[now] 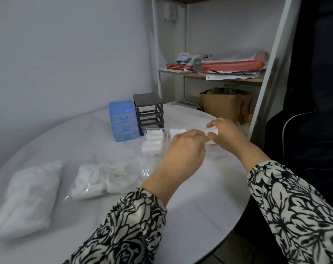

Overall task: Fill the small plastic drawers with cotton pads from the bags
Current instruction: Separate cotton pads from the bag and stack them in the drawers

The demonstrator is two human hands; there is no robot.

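Observation:
Two clear plastic drawers lie side by side on the white round table (190, 210). The left drawer (154, 141) holds several white cotton pads. The right drawer (178, 132) shows pads at its far end; my left hand (182, 151) covers the rest. My right hand (226, 133) grips a small stack of cotton pads (211, 131) just right of that drawer. My left hand's fingertips pinch the same stack from the left. An opened clear bag of pads (106, 178) lies at the table's front left, and a full white bag (26, 197) lies further left.
A blue drawer unit (123, 121) with its three drawers in and an empty grey drawer frame (149, 112) stand at the back of the table. Behind is a white shelf (209, 75) with papers and a brown paper bag (224, 107). A dark chair (305, 141) is at the right.

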